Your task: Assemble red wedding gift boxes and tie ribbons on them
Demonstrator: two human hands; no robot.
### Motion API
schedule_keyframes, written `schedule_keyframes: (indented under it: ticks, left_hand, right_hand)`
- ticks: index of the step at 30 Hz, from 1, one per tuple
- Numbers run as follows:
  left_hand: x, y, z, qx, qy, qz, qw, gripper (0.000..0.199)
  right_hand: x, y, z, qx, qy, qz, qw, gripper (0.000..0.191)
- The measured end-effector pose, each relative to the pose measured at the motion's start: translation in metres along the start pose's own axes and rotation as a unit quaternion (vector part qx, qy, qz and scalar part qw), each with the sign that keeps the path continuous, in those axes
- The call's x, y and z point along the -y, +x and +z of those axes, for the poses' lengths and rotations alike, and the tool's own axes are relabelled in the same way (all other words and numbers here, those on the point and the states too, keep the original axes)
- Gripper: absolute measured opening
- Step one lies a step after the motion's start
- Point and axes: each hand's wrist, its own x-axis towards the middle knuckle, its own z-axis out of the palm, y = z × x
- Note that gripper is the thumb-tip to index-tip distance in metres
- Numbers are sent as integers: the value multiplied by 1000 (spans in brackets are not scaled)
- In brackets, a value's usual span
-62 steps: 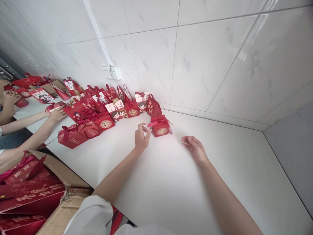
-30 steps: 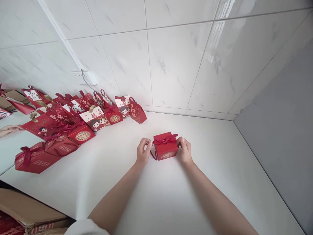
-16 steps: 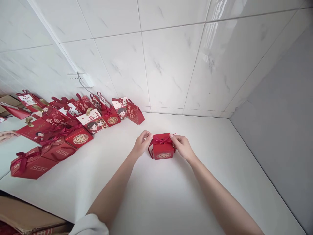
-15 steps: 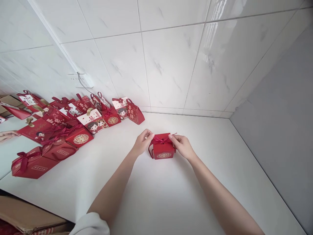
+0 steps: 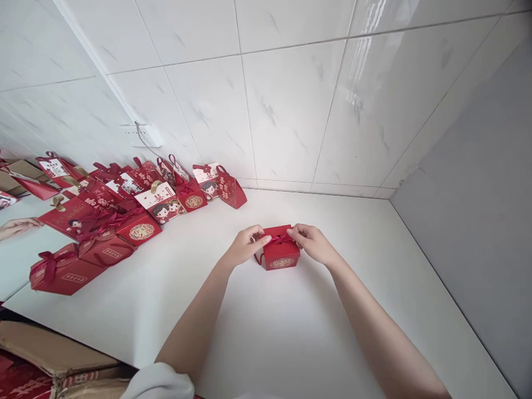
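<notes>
A small red gift box (image 5: pixel 281 256) with a gold round emblem on its front stands upright on the white table (image 5: pixel 266 332). Across its top runs a dark red ribbon (image 5: pixel 280 239) tied in a bow. My left hand (image 5: pixel 248 244) is at the box's upper left, thumb and fingers pinching the left part of the bow. On the other side, my right hand (image 5: pixel 311 241) pinches the bow's right part. A loop of red cord hangs at the box's left side. My fingertips hide the ends of the ribbon.
Several red and white gift boxes (image 5: pixel 141 231) with ribbons stand crowded along the left, near the tiled wall (image 5: pixel 286 111). Another person's hand (image 5: pixel 20 227) shows at the far left edge. An open cardboard box (image 5: pixel 58 343) sits at lower left. A grey panel (image 5: pixel 469 221) bounds the right.
My left hand has moved slightly right and down, its thumb now on the bow's left part. My right hand stays pinched at the right. The view has shifted a little.
</notes>
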Motion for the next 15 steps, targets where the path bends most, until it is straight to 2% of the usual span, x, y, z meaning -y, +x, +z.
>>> schedule_keyframes:
  ticks: [5,9,15]
  left_hand:
    - [8,-15,12,-25,-79,-12,996,33]
    - [21,-18,18,-42,-150,-25,987,36]
    - [28,-15,18,-55,-154,-40,986,38]
  right_hand:
    - [-1,-2,-9,13,-75,-5,997,43]
    - [-4,-1,-14,39,-91,-6,995,39]
    - [-10,3,-9,23,-79,-9,997,41]
